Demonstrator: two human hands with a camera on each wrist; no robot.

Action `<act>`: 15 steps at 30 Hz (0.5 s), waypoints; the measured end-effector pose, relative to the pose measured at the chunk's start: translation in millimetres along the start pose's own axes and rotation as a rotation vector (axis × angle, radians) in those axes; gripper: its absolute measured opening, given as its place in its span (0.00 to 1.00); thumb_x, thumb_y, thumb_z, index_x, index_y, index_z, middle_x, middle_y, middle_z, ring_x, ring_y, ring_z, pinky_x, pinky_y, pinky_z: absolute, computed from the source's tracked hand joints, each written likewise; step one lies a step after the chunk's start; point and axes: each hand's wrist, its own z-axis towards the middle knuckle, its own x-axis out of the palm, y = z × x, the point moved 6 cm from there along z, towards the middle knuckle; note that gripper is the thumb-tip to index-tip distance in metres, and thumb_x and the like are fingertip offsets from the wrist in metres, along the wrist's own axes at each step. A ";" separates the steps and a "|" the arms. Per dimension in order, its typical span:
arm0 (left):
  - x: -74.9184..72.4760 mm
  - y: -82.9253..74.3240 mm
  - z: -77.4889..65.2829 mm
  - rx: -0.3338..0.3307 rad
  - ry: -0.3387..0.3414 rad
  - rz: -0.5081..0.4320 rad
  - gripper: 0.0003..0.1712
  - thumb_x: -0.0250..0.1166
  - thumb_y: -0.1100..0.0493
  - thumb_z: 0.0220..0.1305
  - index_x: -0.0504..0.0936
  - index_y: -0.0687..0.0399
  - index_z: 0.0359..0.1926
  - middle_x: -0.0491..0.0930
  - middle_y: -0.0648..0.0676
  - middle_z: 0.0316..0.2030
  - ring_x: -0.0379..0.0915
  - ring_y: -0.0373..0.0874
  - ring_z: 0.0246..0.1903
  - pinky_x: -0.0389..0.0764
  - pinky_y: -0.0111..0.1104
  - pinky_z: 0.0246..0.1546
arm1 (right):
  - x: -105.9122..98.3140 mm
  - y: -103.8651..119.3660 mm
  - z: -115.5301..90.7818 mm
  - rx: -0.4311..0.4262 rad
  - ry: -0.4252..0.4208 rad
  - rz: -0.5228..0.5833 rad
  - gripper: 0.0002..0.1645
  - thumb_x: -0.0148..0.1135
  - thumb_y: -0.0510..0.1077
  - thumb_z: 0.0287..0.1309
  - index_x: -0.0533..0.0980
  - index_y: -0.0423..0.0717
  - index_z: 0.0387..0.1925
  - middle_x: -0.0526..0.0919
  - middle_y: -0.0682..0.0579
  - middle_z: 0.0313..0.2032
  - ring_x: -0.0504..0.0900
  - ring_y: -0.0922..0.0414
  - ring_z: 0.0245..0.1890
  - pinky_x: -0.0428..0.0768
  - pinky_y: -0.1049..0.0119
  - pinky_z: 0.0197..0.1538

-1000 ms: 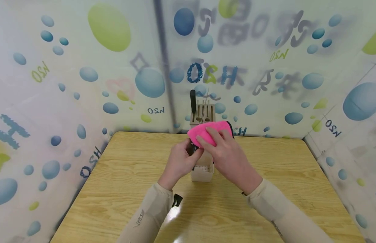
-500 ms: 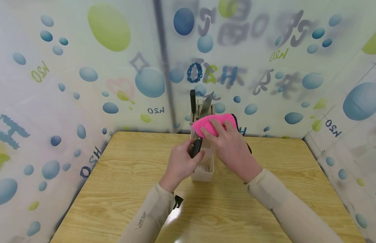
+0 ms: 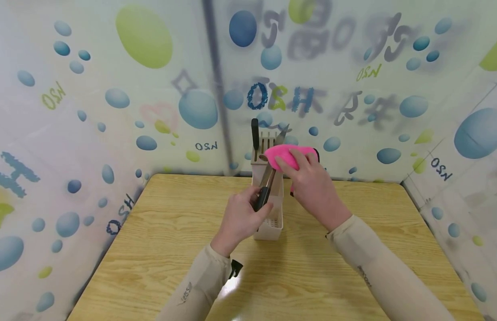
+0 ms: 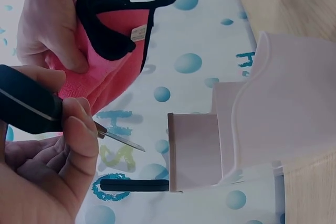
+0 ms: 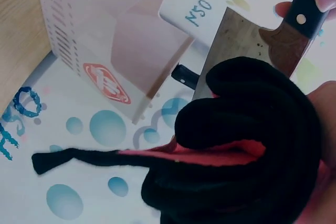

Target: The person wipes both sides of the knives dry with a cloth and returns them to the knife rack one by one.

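Note:
My left hand (image 3: 240,218) grips a kitchen knife by its black handle (image 3: 262,198), blade slanting up and away to the right. My right hand (image 3: 314,187) holds a folded pink cloth (image 3: 286,157) with black edging, wrapped over the blade's middle. The tip shows beyond the cloth, and bare metal shows between cloth and handle. In the right wrist view the broad blade (image 5: 239,38) has brown stains near the handle, and the cloth's black edge (image 5: 231,119) folds over its lower part. The left wrist view has the handle (image 4: 29,103) in my fingers.
Behind the hands, a pale knife holder (image 3: 268,232) stands on the wooden table (image 3: 184,205), its slotted top (image 3: 258,156) near the wall. Another black-handled knife (image 3: 254,133) stands upright in its left slot. Patterned walls (image 3: 172,89) enclose the table at back and sides.
The cloth has slid from beside the handle up along the blade and to the right, with my right hand. The knife has turned, so its flat shows more and its tip points further right.

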 end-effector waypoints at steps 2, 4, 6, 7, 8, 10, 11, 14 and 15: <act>-0.1 -1.2 -0.4 0.002 0.001 -0.004 0.13 0.69 0.60 0.56 0.81 0.61 0.41 0.78 0.46 0.18 0.68 0.33 0.12 0.68 0.27 0.12 | 0.2 -3.1 -0.2 0.020 -0.003 0.017 0.41 0.69 0.28 0.41 0.74 0.47 0.62 0.73 0.35 0.57 0.73 0.35 0.50 0.83 0.48 0.41; 0.1 -1.9 -0.6 0.002 0.005 -0.008 0.12 0.69 0.61 0.55 0.81 0.61 0.40 0.77 0.46 0.17 0.67 0.32 0.11 0.68 0.27 0.11 | 0.4 -6.5 -0.6 0.046 -0.006 0.027 0.42 0.71 0.29 0.40 0.73 0.47 0.62 0.72 0.35 0.57 0.73 0.36 0.49 0.83 0.48 0.40; 0.1 -2.7 -0.9 0.003 0.010 -0.013 0.12 0.69 0.61 0.56 0.81 0.61 0.40 0.77 0.46 0.17 0.67 0.32 0.11 0.68 0.27 0.11 | 0.1 -9.6 -0.8 0.069 -0.007 0.024 0.41 0.70 0.30 0.41 0.73 0.46 0.62 0.72 0.35 0.57 0.73 0.36 0.48 0.83 0.49 0.40; 0.0 -3.1 -1.1 0.005 0.013 -0.015 0.11 0.69 0.61 0.56 0.81 0.61 0.40 0.77 0.46 0.17 0.67 0.32 0.11 0.68 0.27 0.11 | 0.0 -11.1 -0.9 0.080 -0.006 0.023 0.42 0.71 0.30 0.41 0.73 0.46 0.63 0.72 0.35 0.57 0.73 0.37 0.48 0.83 0.49 0.40; -0.1 -3.3 -1.2 0.006 0.016 -0.015 0.11 0.68 0.61 0.56 0.81 0.61 0.40 0.78 0.46 0.17 0.67 0.32 0.12 0.68 0.27 0.11 | 0.3 -12.8 -1.1 0.089 -0.006 0.019 0.42 0.71 0.30 0.41 0.72 0.46 0.63 0.72 0.35 0.57 0.73 0.37 0.47 0.83 0.49 0.39; -0.4 -3.8 -1.4 0.006 0.024 -0.015 0.11 0.68 0.60 0.57 0.81 0.61 0.40 0.78 0.46 0.17 0.67 0.32 0.12 0.68 0.27 0.12 | -0.2 -15.9 -1.7 0.105 -0.007 0.012 0.41 0.71 0.31 0.42 0.72 0.46 0.63 0.72 0.35 0.57 0.73 0.37 0.47 0.83 0.48 0.39; -0.5 -4.0 -1.5 0.004 0.029 -0.016 0.12 0.68 0.60 0.57 0.81 0.61 0.41 0.78 0.47 0.17 0.67 0.32 0.12 0.68 0.27 0.12 | -0.6 -17.4 -2.0 0.110 -0.009 0.009 0.41 0.71 0.31 0.43 0.72 0.45 0.63 0.72 0.35 0.56 0.73 0.36 0.47 0.83 0.48 0.40; -1.3 -4.1 -1.6 -0.008 0.048 -0.019 0.11 0.67 0.59 0.58 0.81 0.61 0.41 0.78 0.47 0.18 0.66 0.32 0.12 0.67 0.27 0.12 | -1.5 -22.3 -3.1 0.126 -0.021 0.009 0.38 0.69 0.30 0.45 0.72 0.44 0.62 0.72 0.34 0.56 0.73 0.36 0.46 0.83 0.47 0.40; -1.6 -4.3 -1.6 -0.011 0.055 -0.023 0.11 0.67 0.60 0.58 0.81 0.62 0.41 0.78 0.47 0.18 0.66 0.33 0.12 0.67 0.27 0.12 | -2.1 -23.7 -3.5 0.131 -0.024 0.010 0.38 0.68 0.30 0.46 0.72 0.44 0.62 0.72 0.34 0.56 0.73 0.35 0.46 0.83 0.46 0.40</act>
